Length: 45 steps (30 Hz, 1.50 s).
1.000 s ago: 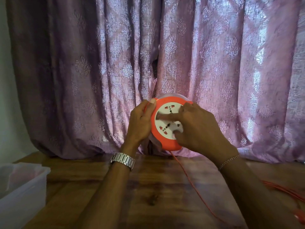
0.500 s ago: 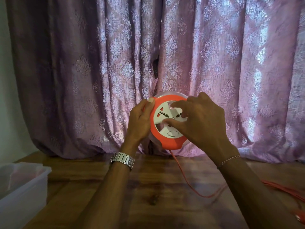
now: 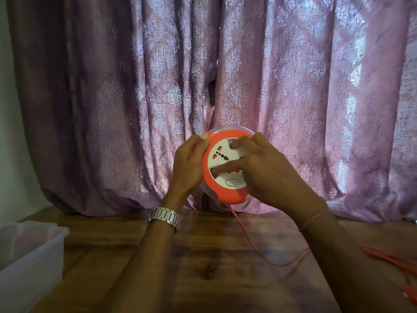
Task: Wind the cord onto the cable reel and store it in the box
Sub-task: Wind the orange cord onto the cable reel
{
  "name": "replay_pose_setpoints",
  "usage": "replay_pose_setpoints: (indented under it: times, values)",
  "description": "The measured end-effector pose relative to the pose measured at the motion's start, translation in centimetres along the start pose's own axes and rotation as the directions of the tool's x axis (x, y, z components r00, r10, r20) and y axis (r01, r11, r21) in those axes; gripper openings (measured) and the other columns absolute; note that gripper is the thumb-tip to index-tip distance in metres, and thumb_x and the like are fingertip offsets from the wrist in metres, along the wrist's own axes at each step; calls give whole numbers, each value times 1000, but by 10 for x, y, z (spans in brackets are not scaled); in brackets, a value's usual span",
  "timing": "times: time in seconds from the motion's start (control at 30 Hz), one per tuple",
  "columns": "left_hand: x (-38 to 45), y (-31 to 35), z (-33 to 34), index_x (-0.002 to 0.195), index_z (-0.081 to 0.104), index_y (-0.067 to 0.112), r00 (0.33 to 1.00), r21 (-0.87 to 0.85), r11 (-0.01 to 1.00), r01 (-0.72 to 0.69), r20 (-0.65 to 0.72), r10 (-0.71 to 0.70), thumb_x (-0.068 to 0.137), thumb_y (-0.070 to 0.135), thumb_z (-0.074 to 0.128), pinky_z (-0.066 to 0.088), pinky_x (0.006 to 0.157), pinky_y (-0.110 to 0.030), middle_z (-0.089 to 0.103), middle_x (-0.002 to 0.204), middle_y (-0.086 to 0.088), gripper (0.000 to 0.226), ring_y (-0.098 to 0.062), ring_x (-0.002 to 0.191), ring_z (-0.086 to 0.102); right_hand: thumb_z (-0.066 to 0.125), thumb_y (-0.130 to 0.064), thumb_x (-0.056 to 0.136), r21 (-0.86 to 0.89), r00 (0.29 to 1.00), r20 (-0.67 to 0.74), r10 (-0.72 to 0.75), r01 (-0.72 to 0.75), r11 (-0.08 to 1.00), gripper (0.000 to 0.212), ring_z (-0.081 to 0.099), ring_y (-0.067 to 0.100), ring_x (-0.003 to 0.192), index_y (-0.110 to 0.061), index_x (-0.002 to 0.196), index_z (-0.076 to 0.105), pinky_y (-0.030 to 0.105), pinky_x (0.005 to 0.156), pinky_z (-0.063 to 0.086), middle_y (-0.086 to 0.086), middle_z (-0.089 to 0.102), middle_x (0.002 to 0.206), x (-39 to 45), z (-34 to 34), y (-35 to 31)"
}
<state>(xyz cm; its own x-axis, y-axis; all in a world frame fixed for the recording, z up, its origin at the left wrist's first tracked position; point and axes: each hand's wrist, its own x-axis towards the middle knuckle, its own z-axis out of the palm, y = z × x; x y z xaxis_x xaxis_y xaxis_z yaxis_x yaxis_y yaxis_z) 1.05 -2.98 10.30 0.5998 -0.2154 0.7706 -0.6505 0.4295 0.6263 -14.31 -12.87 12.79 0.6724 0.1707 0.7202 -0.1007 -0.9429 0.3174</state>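
Observation:
An orange cable reel (image 3: 228,195) with a white socket face is held upright above the wooden table (image 3: 203,267). My left hand (image 3: 189,166) grips its left rim, thumb on the orange edge. My right hand (image 3: 264,170) lies over the socket face, thumb and fingers curled onto the white disc. An orange cord (image 3: 259,251) hangs from the reel's bottom, loops across the table and runs right to a loose pile (image 3: 392,260). The translucent plastic box (image 3: 29,251) stands at the left edge, open.
A pink patterned curtain (image 3: 293,86) hangs right behind the reel down to the tabletop. More orange cord lies at the table's right edge (image 3: 406,297). A pale wall shows at far left.
The white socket disc has turned under my right hand, which shifted on its face. The cord on the table has gone from a straight run to a slack loop drawn toward the reel.

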Motion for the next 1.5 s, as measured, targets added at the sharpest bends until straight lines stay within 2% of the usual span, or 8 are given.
replay_pose_setpoints:
  times: [0.1, 0.27, 0.5, 0.7, 0.83, 0.93, 1.17, 1.5]
  values:
    - [0, -1, -1, 91, 61, -4, 1000, 27, 1000, -4, 5, 4, 88, 63, 55, 54, 76, -59, 66, 89, -34, 67, -41, 77, 67, 43, -33, 78, -41, 999, 5, 49, -49, 998, 47, 47, 26, 98, -56, 116, 58, 32, 71, 40, 4, 56, 109, -1, -3, -1]
    - [0, -1, 1, 82, 61, 2, 1000, 30, 1000, 9, 23, -9, 93, 56, 56, 43, 67, -42, 60, 70, -13, 55, -20, 70, 54, 59, -73, 64, -5, 960, -121, 251, -253, 967, 61, 62, 19, 91, -59, 123, 49, 27, 63, 33, -9, 70, 94, -3, -4, -6]
    - [-1, 2, 0, 96, 61, -8, 999, -24, 999, 24, 30, -23, 85, 64, 54, 45, 70, -39, 66, 84, -25, 73, -24, 77, 60, 44, -89, 62, -20, 931, -238, 277, -290, 957, 70, 65, 21, 82, -52, 120, 55, 27, 58, 36, -7, 72, 82, -1, 4, -5]
    - [-1, 0, -1, 94, 64, -2, 999, 1, 1000, 31, 16, -31, 88, 63, 54, 51, 71, -48, 68, 88, -29, 66, -27, 77, 62, 61, -70, 71, -55, 933, -290, 211, -237, 970, 47, 53, 18, 84, -40, 107, 66, 25, 55, 30, -7, 66, 80, -1, -1, -3]
    - [-1, 0, -2, 97, 65, -1, 1000, 17, 999, 27, 6, -27, 87, 64, 53, 53, 79, -60, 70, 94, -31, 67, -33, 80, 66, 71, -23, 80, 90, 987, -160, 23, -8, 996, 18, 48, 25, 98, -29, 97, 73, 35, 66, 49, -4, 65, 108, 0, -3, 4]
    - [0, -3, -1, 95, 66, 0, 999, 30, 999, 37, 13, -38, 92, 59, 54, 53, 74, -54, 69, 92, -30, 60, -26, 78, 64, 69, -1, 71, 88, 998, -54, -15, 20, 996, 40, 46, 28, 104, -33, 94, 73, 30, 70, 40, 0, 59, 126, 0, -2, 5]
    - [-1, -2, 0, 96, 68, 2, 999, 5, 999, 34, 14, -34, 97, 48, 53, 50, 73, -41, 71, 90, -28, 49, -24, 77, 65, 79, -6, 63, 17, 999, 22, -28, 28, 999, 49, 49, 30, 105, -44, 93, 73, 37, 78, 46, 0, 56, 132, 2, -2, 0]
    - [0, -5, 0, 97, 67, 2, 999, 57, 998, 19, 24, -21, 94, 60, 54, 58, 83, -61, 74, 92, -25, 59, -47, 89, 70, 67, -35, 72, -43, 995, -18, 101, -102, 994, 56, 58, 23, 96, -62, 119, 51, 30, 67, 40, -1, 57, 106, -4, -6, -2]
